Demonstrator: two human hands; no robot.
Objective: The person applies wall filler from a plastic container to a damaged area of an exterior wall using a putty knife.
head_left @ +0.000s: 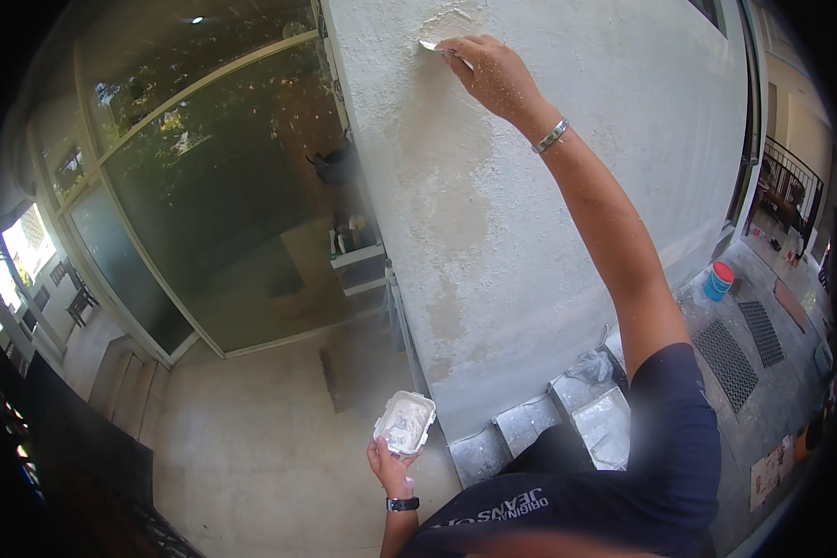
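Raised high against the white, rough-textured wall (577, 177), my right hand (500, 82) is closed around a putty knife, whose light blade (429, 45) touches the surface beside a patchy area. Bare greyish-beige patches (445, 153) run down the wall below it. Low down, my left hand (391, 467) grips a small white plastic tub (431, 410) from beneath and the side. Whitish putty (404, 426) fills the tub, its surface uneven. White specks cover my right hand and forearm. The putty knife's handle is mostly hidden in my fingers.
Grey steps (528, 426) at the wall's foot hold a white splattered sheet (604, 428) and a crumpled plastic bag (590, 366). A blue bucket with red top (718, 281) and dark mats (726, 365) lie to the right. Large glass panels (223, 195) stand at left.
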